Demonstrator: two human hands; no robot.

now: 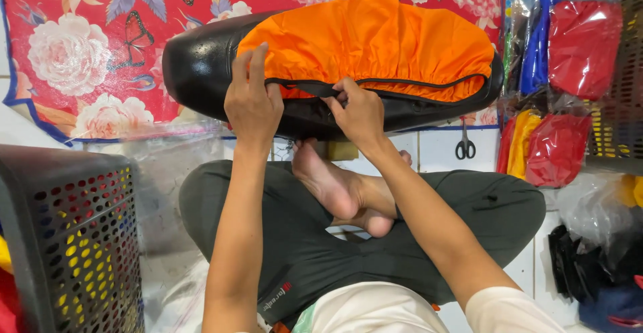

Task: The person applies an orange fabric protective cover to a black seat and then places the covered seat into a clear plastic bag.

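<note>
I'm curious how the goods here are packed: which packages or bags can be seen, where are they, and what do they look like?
Clear plastic packet of red fabric: top right, puffy, glossy.
Clear plastic packet of blue fabric: just left of it, narrow, upright.
Second clear packet of red fabric: right, lower down, rounded.
Clear packet of yellow fabric: beside that one, slim.
Empty clear plastic bag: floor at left, flat, see-through.
No signs or screens in view.

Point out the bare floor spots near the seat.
Bare white tile lies beside the scissors, under the black seat. The right side is crowded with bagged covers; the black basket fills the left.
</note>
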